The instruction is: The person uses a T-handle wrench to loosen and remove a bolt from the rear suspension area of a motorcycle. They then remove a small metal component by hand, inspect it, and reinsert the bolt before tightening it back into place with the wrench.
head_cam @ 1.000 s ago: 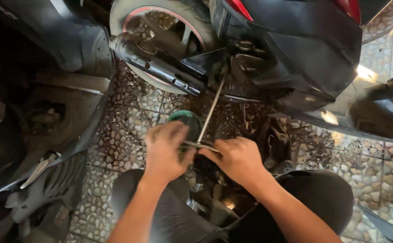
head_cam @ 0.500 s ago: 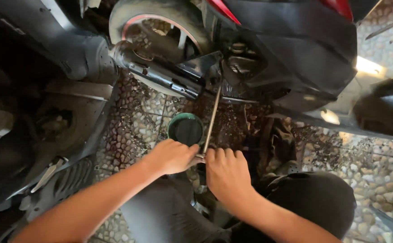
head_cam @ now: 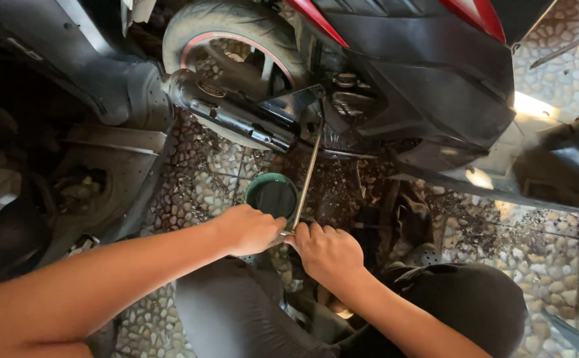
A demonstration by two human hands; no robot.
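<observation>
a person crouches on a pebble-tiled floor [head_cam: 190, 199], knees in dark trousers [head_cam: 236, 311] at the bottom of the view, both bare arms stretched forward toward the underside of a scooter. the left hand [head_cam: 250, 229] is curled shut around one end of the short crossbar of a long t-handle wrench [head_cam: 307, 176], and the right hand [head_cam: 326, 250] is clamped on the other end, the two fists almost touching, with the shaft rising between them. the crossbar itself is mostly hidden inside the fingers. from the grip the thin metal shaft runs up and away at a slight tilt, its far tip lost in the dark recess under the engine [head_cam: 342, 106], just beside the black exhaust pipe [head_cam: 236, 116]. just beyond the left hand, touching nothing, a round green-rimmed drain pan [head_cam: 271, 195] sits on the floor, its inside dark; whether it holds liquid cannot be told. judging by the two-handed hold on the bar, the step in hand looks like turning a fastener low on the engine, and any further turn would call for both fists to swing the crossbar while keeping the shaft in line with its seat, so the tip does not slip off. a crumpled dark rag [head_cam: 402, 219] lies to the right of the shaft. farther back stand the rear tyre [head_cam: 236, 20] with its red-striped rim and the scooter's black-and-red body panel [head_cam: 429, 59]; another scooter's grey bodywork [head_cam: 104, 172] fills the left side.
</observation>
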